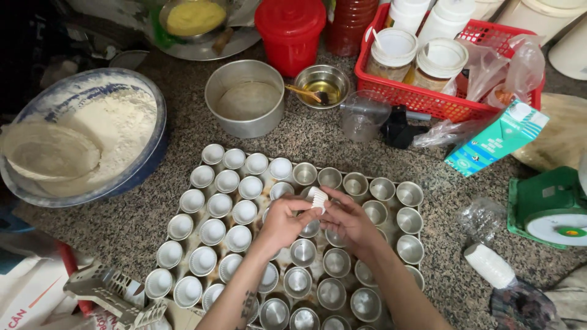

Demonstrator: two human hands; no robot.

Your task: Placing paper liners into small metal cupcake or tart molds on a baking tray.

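Observation:
Both my hands meet over a tray [282, 278] packed with several small metal cups. My left hand [282, 221] and my right hand [350, 221] together pinch a small stack of white pleated paper liners [317, 198] at the fingertips. The cups on the left side, such as one cup [213, 231], hold white liners. The cups on the right, such as a bare cup [409, 220], are shiny and unlined. My forearms cover part of the tray's lower middle.
A large bowl of flour [92, 137] sits at left. Behind the tray are a round metal pan [244, 98], a small bowl of oil with a brush [321, 85], a clear cup [364, 115], a red basket of jars [440, 61], a carton [496, 138], a green scale [550, 211] and a liner sleeve [489, 266].

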